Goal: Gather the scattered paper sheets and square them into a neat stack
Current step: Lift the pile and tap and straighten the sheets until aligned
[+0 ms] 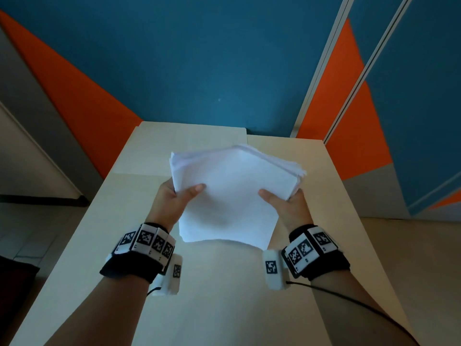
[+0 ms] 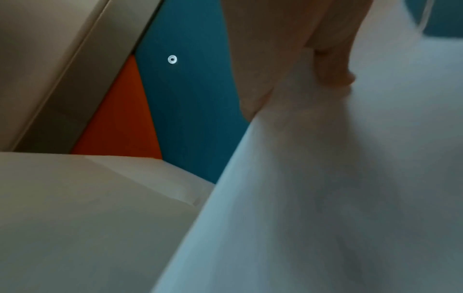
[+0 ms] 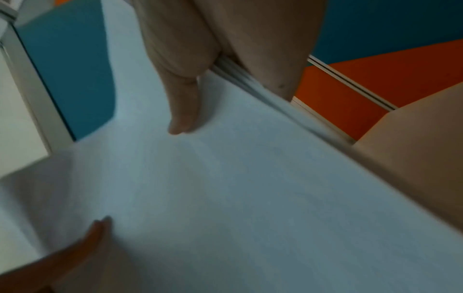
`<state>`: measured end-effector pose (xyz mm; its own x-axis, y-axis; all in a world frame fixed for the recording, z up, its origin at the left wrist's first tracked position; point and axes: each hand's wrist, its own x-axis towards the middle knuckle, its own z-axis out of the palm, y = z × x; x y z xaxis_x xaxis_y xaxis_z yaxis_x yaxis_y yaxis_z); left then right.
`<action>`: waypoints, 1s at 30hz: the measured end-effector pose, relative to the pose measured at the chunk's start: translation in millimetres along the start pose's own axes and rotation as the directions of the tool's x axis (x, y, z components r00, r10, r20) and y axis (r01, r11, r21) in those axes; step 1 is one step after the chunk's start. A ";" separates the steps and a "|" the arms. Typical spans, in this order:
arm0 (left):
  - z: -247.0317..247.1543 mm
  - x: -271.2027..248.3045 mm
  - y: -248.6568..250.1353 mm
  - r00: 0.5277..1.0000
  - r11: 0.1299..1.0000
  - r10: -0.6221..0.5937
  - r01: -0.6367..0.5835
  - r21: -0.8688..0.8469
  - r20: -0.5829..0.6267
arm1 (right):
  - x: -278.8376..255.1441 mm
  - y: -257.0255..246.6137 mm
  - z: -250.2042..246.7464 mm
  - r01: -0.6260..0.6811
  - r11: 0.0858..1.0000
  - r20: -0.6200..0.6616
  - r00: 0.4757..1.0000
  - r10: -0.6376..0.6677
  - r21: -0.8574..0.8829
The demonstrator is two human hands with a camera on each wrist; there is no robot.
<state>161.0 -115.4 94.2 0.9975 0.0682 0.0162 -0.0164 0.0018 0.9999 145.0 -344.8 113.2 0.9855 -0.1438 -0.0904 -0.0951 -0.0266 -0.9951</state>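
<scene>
A thick bundle of white paper sheets (image 1: 232,196) is held above the pale table (image 1: 224,295), its far corners fanned and uneven. My left hand (image 1: 179,196) grips the bundle's left edge, thumb on top and fingers hidden beneath. My right hand (image 1: 282,198) grips the right edge the same way. In the left wrist view the sheets (image 2: 325,198) fill the right side with my thumb (image 2: 333,65) lying on them. The right wrist view shows the sheets (image 3: 225,188), my right thumb (image 3: 183,111) on top and the other hand's thumb (image 3: 95,230) at lower left.
The table's far edge (image 1: 194,126) meets a blue and orange panelled wall (image 1: 199,58). A lighter panel (image 1: 154,151) forms the table's far left part. Floor lies beyond the table's left and right sides. A black cable (image 1: 349,300) runs along my right forearm.
</scene>
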 end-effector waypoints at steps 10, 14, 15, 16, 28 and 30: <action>-1.0 -5.8 -36.2 0.980 0.980 -0.190 0.193 -0.051 0.060 | 3.8 32.1 -0.2 -0.131 0.991 -0.031 0.991 0.130 -0.014; 1.6 -2.5 -33.0 0.979 0.980 -0.196 0.197 0.020 -0.049 | 4.7 29.4 -13.3 -0.028 0.999 -0.044 0.999 0.026 -0.030; -0.3 -1.3 -28.4 0.983 0.983 -0.172 0.175 0.047 -0.061 | 5.1 23.7 -17.6 0.015 0.999 -0.052 0.998 -0.017 -0.030; -1.9 -0.4 -21.4 0.987 0.986 -0.143 0.149 0.078 -0.070 | 5.7 16.9 -21.5 0.070 0.996 -0.079 0.994 -0.074 -0.052; 9.0 4.2 65.4 0.953 0.758 0.140 -0.279 0.589 0.270 | -7.7 -83.7 -9.9 0.441 0.754 0.364 0.887 -0.284 -0.487; 6.5 -0.7 67.9 0.959 0.826 0.156 -0.258 0.501 0.236 | -9.6 -78.5 -14.5 0.327 0.825 0.329 0.926 -0.184 -0.461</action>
<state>159.7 -121.7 162.1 0.9703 -0.1694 0.1726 -0.2366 -0.5163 0.8231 141.0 -355.7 192.8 0.9766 0.1971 0.0862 0.1794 -0.5251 -0.8319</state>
